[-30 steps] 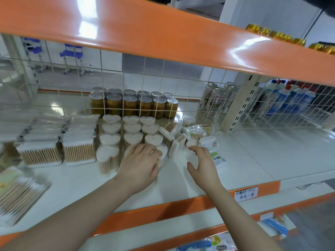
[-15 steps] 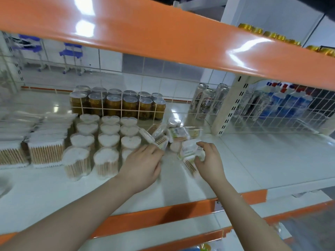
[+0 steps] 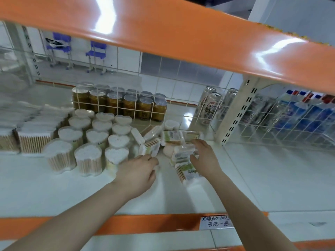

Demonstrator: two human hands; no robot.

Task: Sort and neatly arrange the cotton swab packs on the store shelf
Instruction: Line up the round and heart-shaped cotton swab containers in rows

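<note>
Right hand (image 3: 204,156) grip: fingers curled over a small rectangular swab box (image 3: 182,153), looks like it's grasping it, thumb side hidden so contact is partly a guess. Left hand (image 3: 138,172) grip: fingers bent down near a tipped box (image 3: 151,147), touching or just short of it; can't tell if it holds anything, motion blur there. Another flat box (image 3: 188,172) lies on its side on the shelf (image 3: 272,178) just below the right hand. More small boxes in a loose jumble (image 3: 170,136) behind both hands, tilted every way, one lone heart tub (image 3: 171,124) at the back of it. Left of the jumble: heart-shaped swab tubs (image 3: 94,142) upright in rough rows, front row slightly staggered. Further left: rectangular swab packs (image 3: 34,142) stacked in rows, blurred. Behind the wire grid: gold cans (image 3: 119,104); right of them, drink cans (image 3: 211,107) beside the upright post. Price tag (image 3: 215,221) on the orange shelf lip. Step in hand, my read: pulling the small boxes out of the pile to line them up; tubs and big packs look mostly done, boxes not started. Next move needs: stand the held box with the label forward in the bare shelf space right of the tubs, then feed the rest beside it one at a time. Watch the left wrist near the front tubs, easy to knock over.
</note>
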